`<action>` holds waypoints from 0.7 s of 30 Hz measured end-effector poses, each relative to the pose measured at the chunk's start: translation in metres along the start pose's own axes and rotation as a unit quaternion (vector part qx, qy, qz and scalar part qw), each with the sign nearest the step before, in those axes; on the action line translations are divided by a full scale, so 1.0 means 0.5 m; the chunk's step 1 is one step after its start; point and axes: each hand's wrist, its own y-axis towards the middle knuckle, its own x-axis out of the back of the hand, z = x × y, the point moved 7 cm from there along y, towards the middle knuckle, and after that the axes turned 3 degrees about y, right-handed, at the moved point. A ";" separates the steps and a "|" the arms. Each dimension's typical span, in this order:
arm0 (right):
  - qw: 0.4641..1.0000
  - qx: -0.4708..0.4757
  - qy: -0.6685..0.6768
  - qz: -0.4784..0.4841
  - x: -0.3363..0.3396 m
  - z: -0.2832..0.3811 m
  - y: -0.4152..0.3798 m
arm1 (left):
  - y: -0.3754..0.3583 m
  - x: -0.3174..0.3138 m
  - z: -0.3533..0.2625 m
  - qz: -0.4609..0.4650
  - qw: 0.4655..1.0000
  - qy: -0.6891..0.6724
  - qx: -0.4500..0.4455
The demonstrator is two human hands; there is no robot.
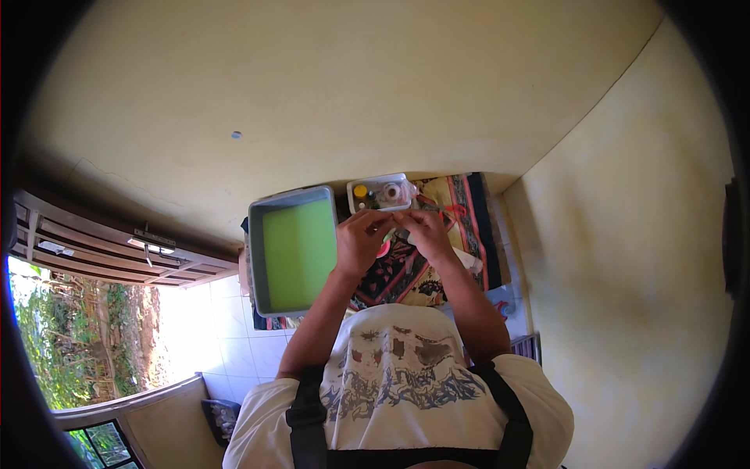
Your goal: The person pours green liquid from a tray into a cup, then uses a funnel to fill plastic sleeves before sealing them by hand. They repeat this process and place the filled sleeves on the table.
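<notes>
Our left hand (360, 238) and right hand (426, 233) meet beside the white tray (351, 198), right of the grey basin (258, 258), fingers curled inward. We cannot tell whether they pinch anything; anything hidden there is probably small and light, best held by its edges.

White rectangular tray (378, 179), shallow, lying flat on dark patterned cloth (398, 281). Inside: round yellow item (360, 191) at left, crumpled clear plastic (407, 189) at right. Small bright-pink item (383, 248) on cloth, below tray, partly hidden; shape unclear.
</notes>
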 end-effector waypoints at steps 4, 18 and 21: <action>0.993 0.013 -0.072 -0.088 -0.006 0.041 -0.015 | -0.010 -0.006 -0.013 -0.093 0.993 0.052 -0.058; 0.903 -0.056 0.380 -0.191 -0.031 -0.040 -0.049 | -0.041 -0.046 0.074 -0.074 0.976 -0.140 0.149; 0.893 -0.067 0.410 -0.175 -0.025 -0.048 -0.050 | -0.041 -0.050 0.099 -0.074 0.949 -0.213 0.222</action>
